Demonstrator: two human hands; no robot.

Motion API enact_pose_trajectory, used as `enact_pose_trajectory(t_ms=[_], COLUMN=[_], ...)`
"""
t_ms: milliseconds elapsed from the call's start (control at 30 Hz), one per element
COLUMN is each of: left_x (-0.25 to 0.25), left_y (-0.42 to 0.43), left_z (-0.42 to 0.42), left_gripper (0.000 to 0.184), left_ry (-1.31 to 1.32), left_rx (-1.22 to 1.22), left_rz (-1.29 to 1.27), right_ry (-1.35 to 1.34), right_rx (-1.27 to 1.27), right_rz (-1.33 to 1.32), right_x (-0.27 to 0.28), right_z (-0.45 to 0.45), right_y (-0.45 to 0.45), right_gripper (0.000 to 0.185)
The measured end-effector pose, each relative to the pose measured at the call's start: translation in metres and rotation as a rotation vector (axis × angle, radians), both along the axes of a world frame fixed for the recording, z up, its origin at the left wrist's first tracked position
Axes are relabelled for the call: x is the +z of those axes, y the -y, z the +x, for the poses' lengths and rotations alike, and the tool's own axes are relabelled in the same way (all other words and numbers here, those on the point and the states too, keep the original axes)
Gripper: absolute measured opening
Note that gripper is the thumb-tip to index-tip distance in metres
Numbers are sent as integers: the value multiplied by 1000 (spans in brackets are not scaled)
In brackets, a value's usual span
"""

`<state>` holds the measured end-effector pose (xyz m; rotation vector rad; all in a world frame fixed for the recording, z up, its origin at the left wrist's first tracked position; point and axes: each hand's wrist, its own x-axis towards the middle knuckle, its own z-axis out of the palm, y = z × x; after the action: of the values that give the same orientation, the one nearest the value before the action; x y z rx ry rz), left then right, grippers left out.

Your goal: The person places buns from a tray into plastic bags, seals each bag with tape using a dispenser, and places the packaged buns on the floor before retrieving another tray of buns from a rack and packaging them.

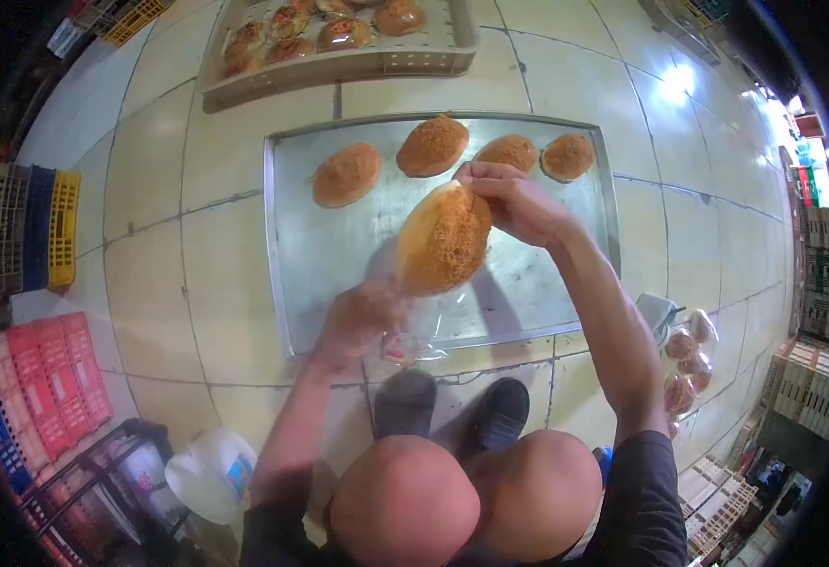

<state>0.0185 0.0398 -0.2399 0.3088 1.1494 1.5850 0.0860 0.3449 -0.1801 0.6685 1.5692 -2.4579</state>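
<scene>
- I see one large, oval bun [445, 241] up off the metal tray [547, 283], pinched near its top end by the right grip [514, 203].
- Its crust looks golden brown, with a rough, crumbly topping down the right side and a paler, smoother left side.
- From my view it tilts, top end leaning right, bottom end just beside the left grip [362, 317]; blur there keeps me from telling whether they touch.
- I make out a clear plastic bag [424, 345] at the left grip, thin and crinkled, with a small red mark, over the tray's near edge.
</scene>
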Motion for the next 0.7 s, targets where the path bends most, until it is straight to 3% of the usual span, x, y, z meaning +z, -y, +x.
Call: enact_pose_trajectory(t_ms=[133, 200, 333, 467, 500, 633, 700], left_x=[1, 18, 55, 91, 89, 63, 51], left_y=[-20, -43, -67, -64, -66, -82, -90], left_z=[2, 10, 18, 7, 7, -5, 6], left_gripper=[58, 67, 67, 66, 66, 71, 71], left_ry=[30, -116, -392, -165, -164, 322, 413], left_rx=[-1, 76, 94, 173, 169, -66, -47], left_rz=[125, 75, -57, -40, -36, 89, 126], right_ry=[-7, 61, 259, 144, 144, 95, 132], right_rx=[146, 144, 150, -97, -102, 27, 18], right_rz=[300, 305, 313, 342, 345, 397, 481], right_x=[8, 11, 19, 51, 53, 60, 74], right_z=[-5, -3, 8, 16, 17, 15, 16], right_y=[-8, -4, 7, 3, 2, 3, 9], right_gripper=[16, 16, 18, 20, 20, 19, 19])
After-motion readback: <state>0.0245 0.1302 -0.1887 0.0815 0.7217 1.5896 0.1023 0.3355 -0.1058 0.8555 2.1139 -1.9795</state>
